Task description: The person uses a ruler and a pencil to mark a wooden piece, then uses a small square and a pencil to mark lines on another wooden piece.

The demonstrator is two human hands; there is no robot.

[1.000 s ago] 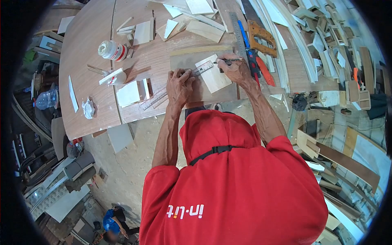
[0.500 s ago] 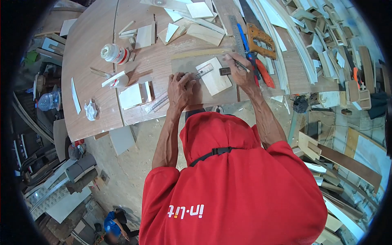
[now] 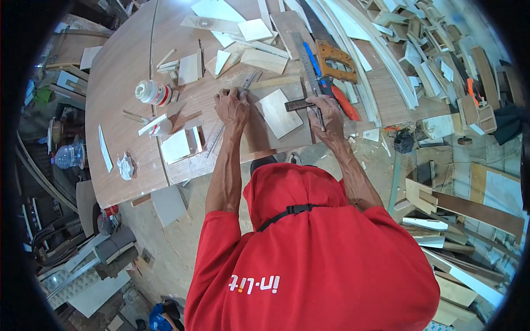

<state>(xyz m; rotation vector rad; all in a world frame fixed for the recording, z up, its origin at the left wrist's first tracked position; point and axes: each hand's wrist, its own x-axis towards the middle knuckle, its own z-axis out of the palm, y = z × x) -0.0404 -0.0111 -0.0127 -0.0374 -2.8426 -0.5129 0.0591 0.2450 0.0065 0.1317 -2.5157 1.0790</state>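
My left hand (image 3: 232, 108) rests with bent fingers on a metal ruler (image 3: 251, 79), which passes beneath it and shows on both sides. A pale, four-sided wood piece (image 3: 280, 113) lies on a grey-brown board (image 3: 259, 137) between my hands. My right hand (image 3: 327, 117) is closed around a small tool with a dark block (image 3: 298, 105), whose end lies over the right edge of the pale piece. A thin pencil-like stick (image 3: 320, 118) is also between those fingers.
A handsaw (image 3: 335, 60), a red-and-blue tool (image 3: 345, 102) and long strips lie to the right. Wood offcuts (image 3: 264, 60) are beyond the board. To the left stand a white jar (image 3: 153, 92), a second container (image 3: 160, 126) and a crumpled white item (image 3: 125, 166).
The ruler has swung off the pale piece, with my left hand on it. My right hand has closed on the dark-block tool, which now overlaps the piece's edge. The view has shifted slightly.
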